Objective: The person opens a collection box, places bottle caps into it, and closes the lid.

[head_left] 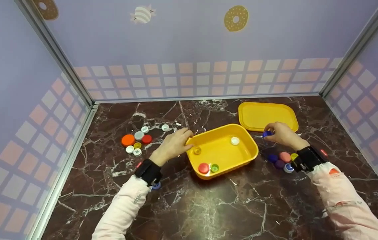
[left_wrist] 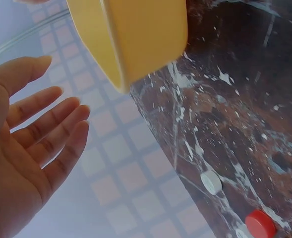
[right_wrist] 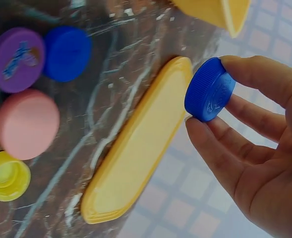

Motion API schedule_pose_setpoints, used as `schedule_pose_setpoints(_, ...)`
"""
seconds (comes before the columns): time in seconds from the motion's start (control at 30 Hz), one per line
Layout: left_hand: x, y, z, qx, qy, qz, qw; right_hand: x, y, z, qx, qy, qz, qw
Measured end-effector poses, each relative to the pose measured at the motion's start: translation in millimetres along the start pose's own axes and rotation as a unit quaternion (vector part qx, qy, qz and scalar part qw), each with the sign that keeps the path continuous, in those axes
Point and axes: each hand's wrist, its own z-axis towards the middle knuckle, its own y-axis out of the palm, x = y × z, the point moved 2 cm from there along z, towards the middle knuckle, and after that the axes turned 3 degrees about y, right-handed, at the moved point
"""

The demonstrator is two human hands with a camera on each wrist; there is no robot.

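My right hand (head_left: 280, 133) pinches a blue bottle cap (right_wrist: 210, 90) between thumb and fingers, right of the yellow box and near its lid. The cap's ribbed side shows in the right wrist view. At the left end of the yellow box (head_left: 223, 128), my left hand (head_left: 175, 143) hovers by the rim with its fingers loosely spread and nothing in them, as the left wrist view (left_wrist: 31, 134) shows. Inside the box lie a red cap (head_left: 203, 168), a green cap (head_left: 214, 168), a white cap (head_left: 235, 141) and a small yellow cap (head_left: 196, 150).
Left of the box lie several loose caps, among them an orange one (head_left: 128, 140) and a red one (left_wrist: 260, 224). A pink cap (right_wrist: 27, 124) and a purple cap (right_wrist: 17, 59) sit in a cluster on the right. The yellow lid (head_left: 267, 116) lies behind my right hand.
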Motion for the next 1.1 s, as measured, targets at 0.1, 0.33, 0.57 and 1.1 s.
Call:
schedule_pose_setpoints(0.1, -5.8, -2.6, -7.6, 0.027, -0.006, 0.002, 0.9996, -9.2, -2.5, 1.1, 0.005, -0.010, 0.003, 0.9999)
schedule_pose_setpoints(0.33, -19.6, -3.9, -25.5, 0.038, -0.040, 0.005, 0.9985, -34.2, -3.5, 6.1, 0.023, -0.063, 0.004, 0.9977)
schedule_pose_setpoints(0.57, -27.0, 2.4, -39.8, 0.021, -0.062, 0.010, 0.9978, -56.5, 3.4, 10.1, 0.009, -0.095, 0.011, 0.9954)
schedule_pose_setpoints(1.1, -33.3, 7.6, -61.1, -0.002, -0.079, 0.017, 0.9967, -71.8, 28.3, 14.1, -0.045, -0.145, -0.020, 0.9881)
